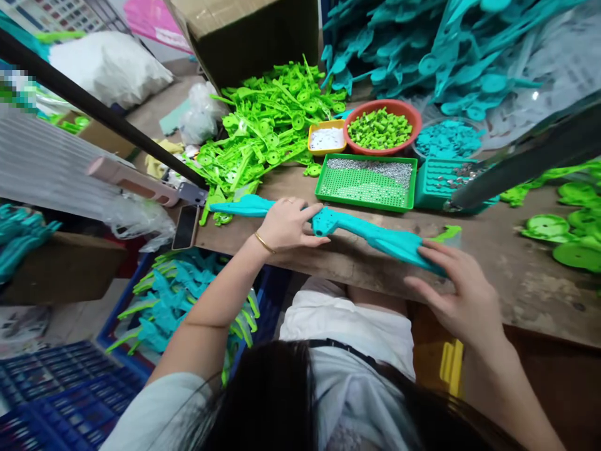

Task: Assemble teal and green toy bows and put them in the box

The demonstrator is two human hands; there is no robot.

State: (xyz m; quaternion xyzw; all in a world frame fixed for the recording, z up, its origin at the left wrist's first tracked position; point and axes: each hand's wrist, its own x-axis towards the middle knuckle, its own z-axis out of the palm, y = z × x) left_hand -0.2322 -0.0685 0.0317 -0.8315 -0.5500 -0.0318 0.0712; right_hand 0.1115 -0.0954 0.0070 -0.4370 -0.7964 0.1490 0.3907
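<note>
A long turquoise plastic hanger [357,227] lies crosswise along the front edge of the workbench, with a round hub at its middle. Over its left arm, close to the hub, my left hand [292,224] is closed, thumb below and fingers on top. My right hand [462,285] has its fingertips on the hanger's right end, and the thumb is spread toward me; the palm hides the very tip. A small bright green piece [448,234] lies just behind that end.
Behind stand a green tray [366,203] of small metal parts, a red bowl [416,128] of green bits, a yellow tray [323,150] and a teal basket [432,199]. Green parts [267,119] are piled left. A phone [186,227] lies at the edge. A dark post [526,150] slants in at right.
</note>
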